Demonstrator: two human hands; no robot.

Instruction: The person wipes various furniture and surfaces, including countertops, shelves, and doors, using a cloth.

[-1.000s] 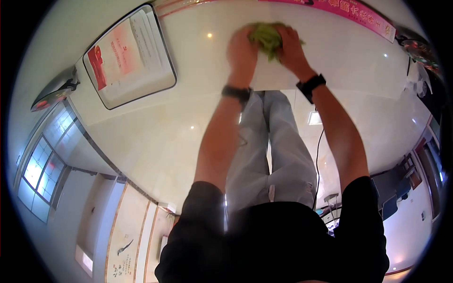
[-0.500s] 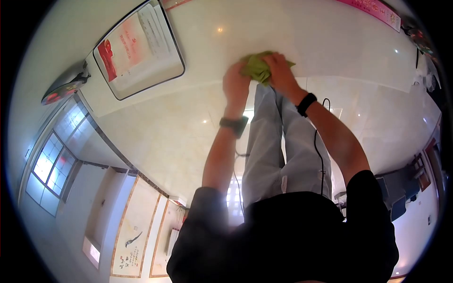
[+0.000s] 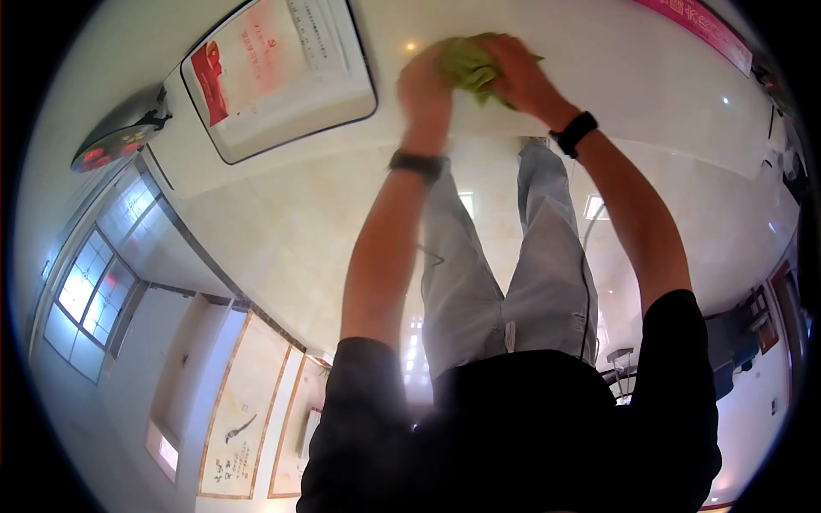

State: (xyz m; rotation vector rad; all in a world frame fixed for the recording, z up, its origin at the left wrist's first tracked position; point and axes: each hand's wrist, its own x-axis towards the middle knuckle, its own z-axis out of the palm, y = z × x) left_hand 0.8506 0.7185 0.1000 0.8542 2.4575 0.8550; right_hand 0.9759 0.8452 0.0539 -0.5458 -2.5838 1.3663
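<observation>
– Head view: where's the crumpled green cloth (image 3: pixel 470 67)?
– Just past 12 o'clock on a glossy cream surface (image 3: pixel 616 94), right hand (image 3: pixel 519 73) holding it, blurred left hand (image 3: pixel 425 85) against it, grip unclear.
– Progress, and direction?
– Work under way; what's finished or left can't be told. Long axis roughly 9-to-3, loose corner toward 6.

A dark-rimmed tray (image 3: pixel 329 101) of papers (image 3: pixel 261 53) lay by the near left corner of the tabletop (image 3: pixel 658 107) — a flowered object (image 3: pixel 124 137) by the left edge, a pink printed strip (image 3: pixel 703 32) toward the far right.
</observation>
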